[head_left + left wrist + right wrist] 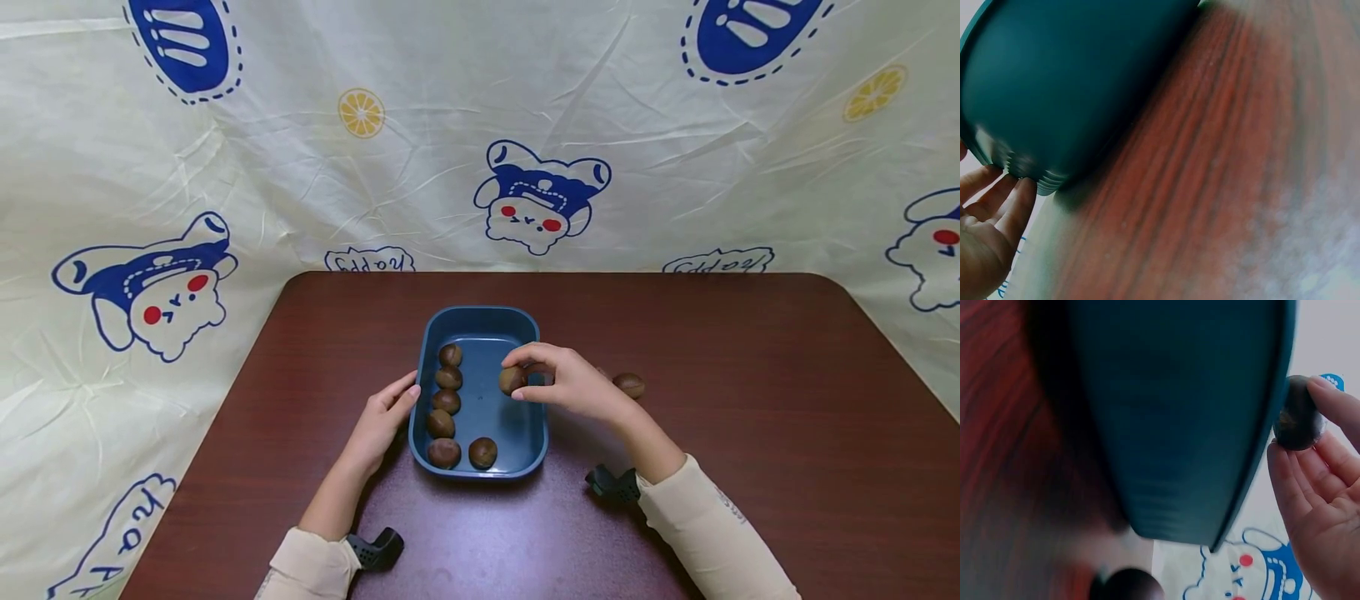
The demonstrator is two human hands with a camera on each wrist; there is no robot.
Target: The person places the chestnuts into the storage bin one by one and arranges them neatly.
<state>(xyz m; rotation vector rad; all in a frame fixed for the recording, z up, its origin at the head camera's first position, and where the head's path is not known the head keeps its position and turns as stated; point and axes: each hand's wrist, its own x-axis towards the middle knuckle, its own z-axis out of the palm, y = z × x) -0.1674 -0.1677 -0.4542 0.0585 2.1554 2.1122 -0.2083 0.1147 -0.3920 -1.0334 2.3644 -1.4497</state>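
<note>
A blue rectangular tray (pixel 480 323) stands on the table, with a column of several brown chestnuts (pixel 446 402) along its left side. One more chestnut (pixel 482 452) lies beside the column's near end. My right hand (pixel 566 379) pinches a chestnut (pixel 513 381) between thumb and fingers over the right part of the tray; the right wrist view shows this held chestnut (pixel 1299 414) near the rim. With its fingertips, my left hand (pixel 381 421) touches the tray's left outer wall, and in the left wrist view the fingers (pixel 1019 206) rest against that wall.
Right of the tray, a loose chestnut (pixel 628 384) lies on the dark wooden table (pixel 735 400), and another is mostly hidden behind my right hand. A white cloth (pixel 427 192) with blue cartoon prints hangs behind the table.
</note>
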